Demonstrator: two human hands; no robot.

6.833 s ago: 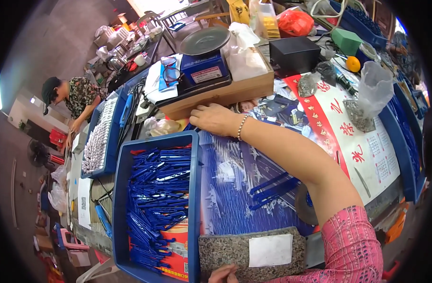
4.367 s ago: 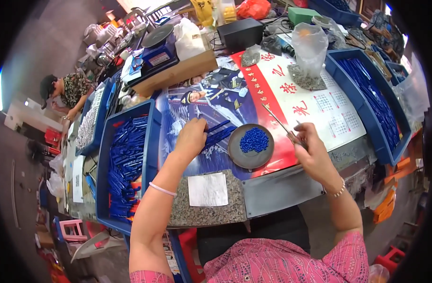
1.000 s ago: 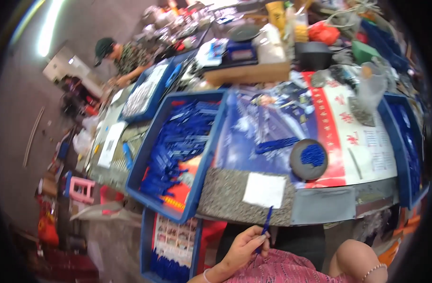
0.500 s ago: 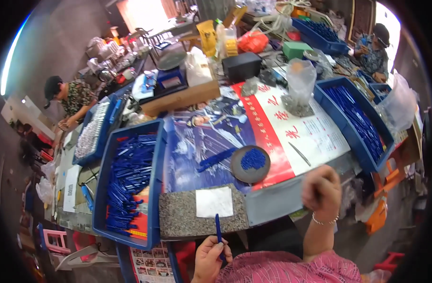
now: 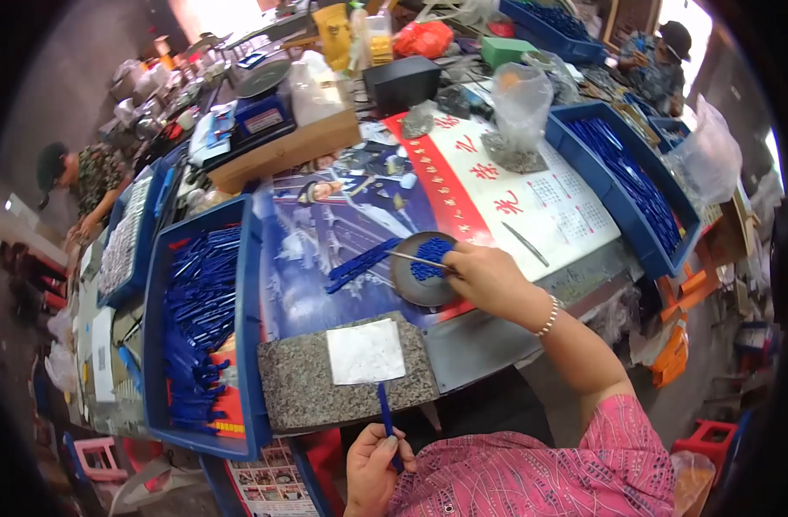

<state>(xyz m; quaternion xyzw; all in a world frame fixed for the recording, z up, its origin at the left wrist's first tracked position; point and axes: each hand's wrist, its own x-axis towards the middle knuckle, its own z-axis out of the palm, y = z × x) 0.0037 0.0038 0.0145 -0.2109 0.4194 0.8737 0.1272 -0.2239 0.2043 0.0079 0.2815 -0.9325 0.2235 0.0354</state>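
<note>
Head view: a person's left hand, low at the frame's bottom edge and close to the body, pinches the lower end of a slim blue pen barrel between thumb and fingers; the barrel stands nearly upright, its top overlapping the near edge of a speckled stone slab that carries a white sheet. The right hand reaches over a round dark dish of small blue parts, fingers closed around a thin metal rod whose tip points left across the dish. A loose bundle of blue barrels lies just left of the dish on the printed poster covering the table. A blue tray full of blue barrels hems the slab on the left; a second blue tray sits well to the right, with bare calendar paper between it and the dish. A cardboard box, a scale and a clear bag crowd the far side, where other people work
</note>
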